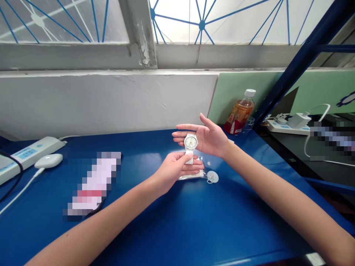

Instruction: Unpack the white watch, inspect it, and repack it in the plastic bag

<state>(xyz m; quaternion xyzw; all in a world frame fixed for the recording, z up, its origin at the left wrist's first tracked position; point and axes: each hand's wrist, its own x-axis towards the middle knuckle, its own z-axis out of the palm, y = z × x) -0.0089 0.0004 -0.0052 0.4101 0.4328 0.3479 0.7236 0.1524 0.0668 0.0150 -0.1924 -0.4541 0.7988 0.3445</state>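
Observation:
A white wristwatch (191, 142) with a round pale dial is held above the blue desk. My left hand (177, 166) grips its strap, thumb on top and fingers beneath. Palm up and fingers stretched out, my right hand (209, 137) is just behind and to the right of the watch case; whether it touches the case I cannot tell. Under my left hand lies a clear plastic packet (197, 175), partly hidden by the fingers. Beside the packet rests a round whitish tag (213, 177) with a small bead chain.
A phone (95, 184) with a blurred screen lies on the desk (177, 229) at left. Farther left are a white earbud case (48, 160) on a cable and a power strip (33, 153). A drink bottle (240, 112) stands at back right, near a blue metal post (288, 70).

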